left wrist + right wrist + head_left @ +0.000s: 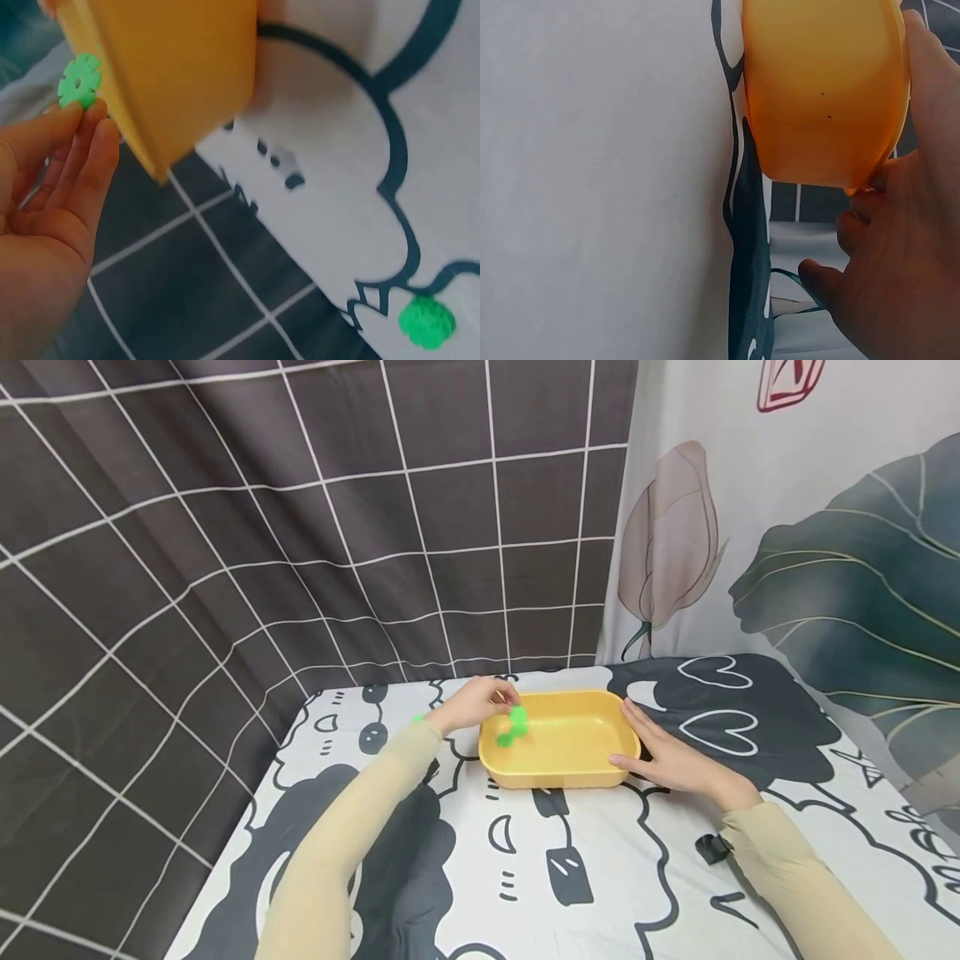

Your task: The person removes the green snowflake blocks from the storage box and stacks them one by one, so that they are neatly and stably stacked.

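Observation:
My left hand is over the left end of a yellow plastic basin. Thumb and fingertips pinch a bright green notched disc, close by the basin's rim in the left wrist view. Green pieces with a little orange among them show at that end; they blur together, so I cannot tell which are joined. At the basin's right end is my right hand, its thumb over the rim and its fingers along the outside. The right wrist view shows this hand against the basin's wall.
On the patterned cloth, a round green cluster lies left of the basin, mostly behind my left wrist in the head view. A small black object is by my right wrist. A dark grid curtain hangs behind.

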